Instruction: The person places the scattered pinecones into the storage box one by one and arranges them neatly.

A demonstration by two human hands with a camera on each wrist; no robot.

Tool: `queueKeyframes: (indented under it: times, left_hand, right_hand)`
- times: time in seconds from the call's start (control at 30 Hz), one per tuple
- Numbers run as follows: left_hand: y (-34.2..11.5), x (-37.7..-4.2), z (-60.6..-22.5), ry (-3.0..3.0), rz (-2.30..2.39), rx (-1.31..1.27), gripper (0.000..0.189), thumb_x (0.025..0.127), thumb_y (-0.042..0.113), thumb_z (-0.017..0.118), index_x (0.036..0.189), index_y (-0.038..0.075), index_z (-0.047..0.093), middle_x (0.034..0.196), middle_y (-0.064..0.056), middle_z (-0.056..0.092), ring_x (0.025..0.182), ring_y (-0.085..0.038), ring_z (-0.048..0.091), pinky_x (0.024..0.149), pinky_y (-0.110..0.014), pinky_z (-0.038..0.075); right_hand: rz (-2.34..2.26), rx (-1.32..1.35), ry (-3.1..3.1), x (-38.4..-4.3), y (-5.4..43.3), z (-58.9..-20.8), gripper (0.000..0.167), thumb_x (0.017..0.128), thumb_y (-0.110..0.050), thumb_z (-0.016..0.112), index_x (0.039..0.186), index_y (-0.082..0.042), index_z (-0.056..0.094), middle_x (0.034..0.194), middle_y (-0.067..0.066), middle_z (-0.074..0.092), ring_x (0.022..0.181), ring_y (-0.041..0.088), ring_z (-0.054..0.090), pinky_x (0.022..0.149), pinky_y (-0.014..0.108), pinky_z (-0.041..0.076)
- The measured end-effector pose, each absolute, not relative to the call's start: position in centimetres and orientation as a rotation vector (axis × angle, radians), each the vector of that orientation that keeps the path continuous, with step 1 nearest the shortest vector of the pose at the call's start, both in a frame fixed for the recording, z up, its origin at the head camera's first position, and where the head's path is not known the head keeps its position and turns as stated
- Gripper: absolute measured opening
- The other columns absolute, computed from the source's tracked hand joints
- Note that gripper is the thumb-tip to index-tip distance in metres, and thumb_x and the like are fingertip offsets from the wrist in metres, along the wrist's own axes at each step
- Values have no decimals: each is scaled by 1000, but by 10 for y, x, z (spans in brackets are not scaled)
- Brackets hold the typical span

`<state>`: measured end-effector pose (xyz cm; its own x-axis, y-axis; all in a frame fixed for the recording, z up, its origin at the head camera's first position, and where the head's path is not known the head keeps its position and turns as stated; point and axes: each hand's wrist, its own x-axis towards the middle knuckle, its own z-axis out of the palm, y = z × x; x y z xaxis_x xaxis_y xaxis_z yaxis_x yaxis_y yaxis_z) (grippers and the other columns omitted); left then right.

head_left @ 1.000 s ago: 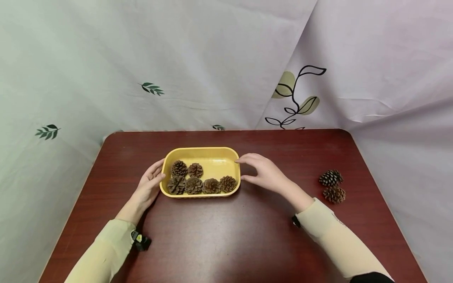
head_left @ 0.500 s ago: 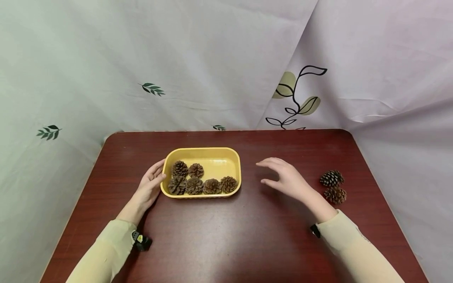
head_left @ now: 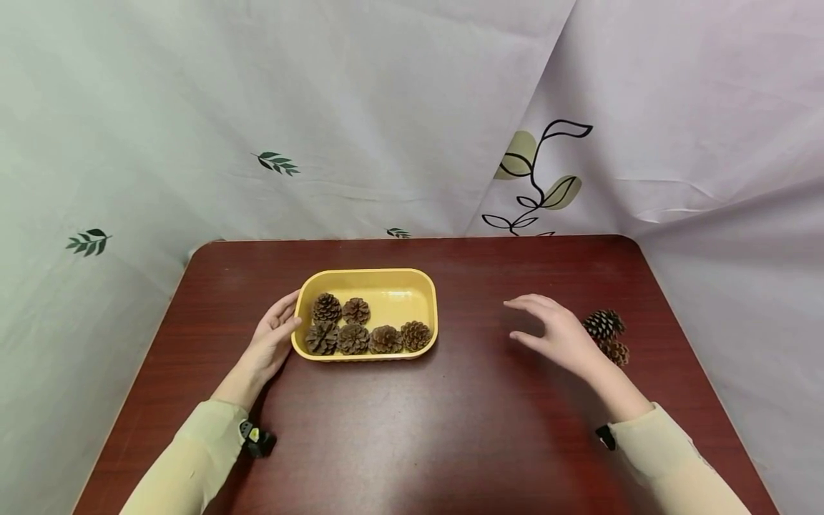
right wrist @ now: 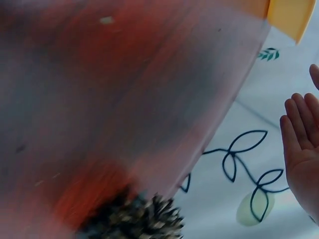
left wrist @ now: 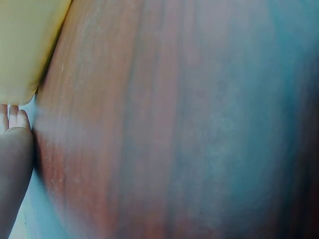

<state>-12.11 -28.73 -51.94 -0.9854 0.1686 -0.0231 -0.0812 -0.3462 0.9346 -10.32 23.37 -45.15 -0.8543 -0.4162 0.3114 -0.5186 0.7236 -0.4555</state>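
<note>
A yellow rectangular tray [head_left: 412, 275] with rounded corners stands left of the table's middle, with several brown pine cones [head_left: 353, 339] in its left part and along its near side. At the tray's left end my left hand [head_left: 272, 337] holds the wall, thumb over the rim and fingers along the outside. My right hand [head_left: 558, 336] is above the table, right of the tray, thumb and fingers apart with nothing between them. Two pine cones [head_left: 604, 325] lie close together at the right; my right hand and wrist partly cover the nearer one. The right wrist view shows a pine cone [right wrist: 154, 219].
The dark red-brown wooden table [head_left: 399, 415] has rounded far corners. A pale cloth [head_left: 360, 129] with printed leaves hangs behind it and at both sides. Black wrist cameras [head_left: 257, 438] are strapped near both sleeves.
My right hand has let go of the tray's right end and moved right, toward the two loose pine cones. My left hand and the tray stay where they were.
</note>
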Motion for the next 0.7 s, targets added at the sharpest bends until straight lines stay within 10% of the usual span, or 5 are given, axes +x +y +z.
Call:
queueKeyframes:
  times: [0.27,0.5,0.7]
  left_hand:
    - [-287,-121,-519,1697,2447,106,51,106,-10,47,138,28,61,136,16,69,123,1,65,97,-17,56]
    - [-288,-122,-520,1713,2443,110,51,106,-9,47,139,28,61,138,16,67,125,2,64,99,-17,55]
    - [-287,-122,-520,1717,2445,96,51,105,-9,47,138,28,61,136,16,68,123,1,64,99,-17,55]
  right_hand:
    - [802,658,-2734,-89,261,-455,55,77,-3,93,128,-7,73,124,11,75,118,32,68,102,24,46]
    - [747,560,-2781,-76,282,-456,56,77,-7,93,129,-6,72,125,12,73,117,32,66,97,36,47]
    - [732,514,-2773,-67,298,-455,57,76,-6,94,129,-7,73,123,12,74,111,27,63,93,23,44]
